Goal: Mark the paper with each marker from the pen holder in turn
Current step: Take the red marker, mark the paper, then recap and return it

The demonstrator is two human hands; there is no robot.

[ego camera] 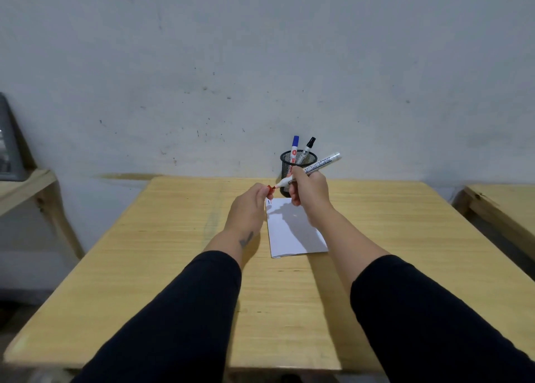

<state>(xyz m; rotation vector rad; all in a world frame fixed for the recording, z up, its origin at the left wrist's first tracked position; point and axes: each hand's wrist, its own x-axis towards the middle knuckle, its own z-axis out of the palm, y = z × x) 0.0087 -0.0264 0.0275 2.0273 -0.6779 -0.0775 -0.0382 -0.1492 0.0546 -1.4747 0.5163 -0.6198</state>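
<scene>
My right hand (309, 193) grips a white marker (317, 167) above the table, its red tip pointing left. My left hand (249, 207) pinches the marker's red cap (271, 189) right at that tip; whether cap and tip touch I cannot tell. Below both hands lies a white sheet of paper (292, 232) with small blue and red marks (270, 201) near its far left corner. Behind the hands stands a black mesh pen holder (289, 167) against the wall, holding a blue-capped marker (294, 148) and a black-capped marker (307, 148).
The wooden table (173, 252) runs to its near edge at the bottom. A second wooden table (503, 206) stands to the right, across a gap. A wooden shelf (26, 188) with a grey object (8, 142) is on the left. A grey wall backs everything.
</scene>
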